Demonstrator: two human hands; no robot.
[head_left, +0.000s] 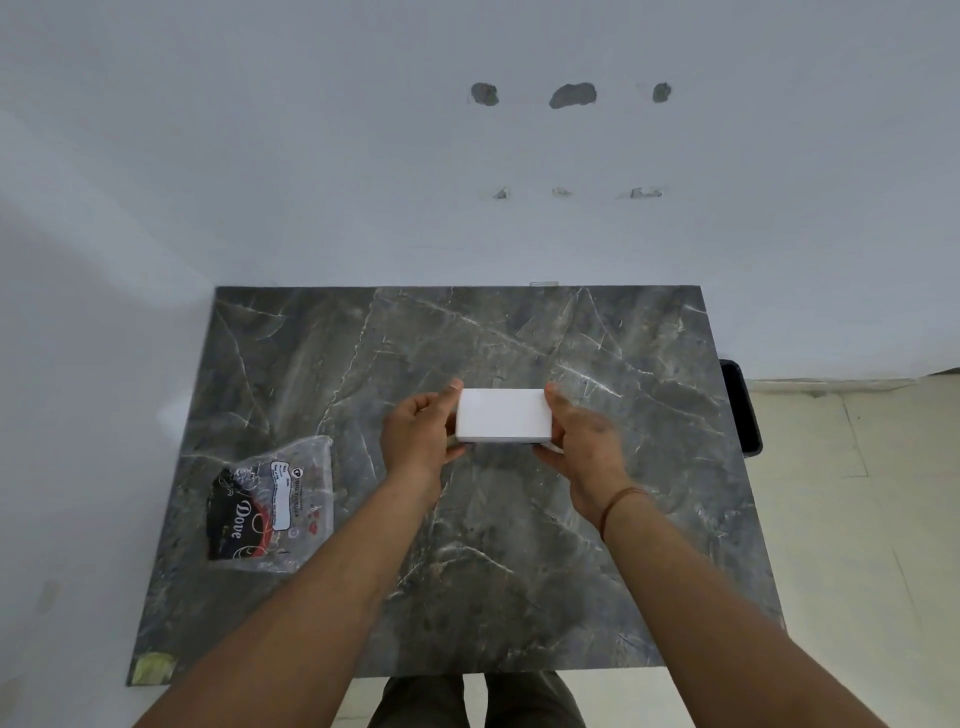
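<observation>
A plain white rectangular block (504, 415), like a stack of tissues, is held between both hands just above the middle of the dark marble table (467, 571). My left hand (418, 434) grips its left end, thumb below and fingers over the far edge. At the block's right end my right hand (584, 441) holds it the same way. A red thread circles my right wrist. An emptied clear plastic wrapper (270, 512) printed "Dove" lies flat on the table to the left.
The table stands against a white wall (467, 182) with patched holes. A black object (740, 408) sits beside the table's right edge, over a pale tiled floor (857, 493). A yellowish sticker (153, 667) marks the table's near left corner.
</observation>
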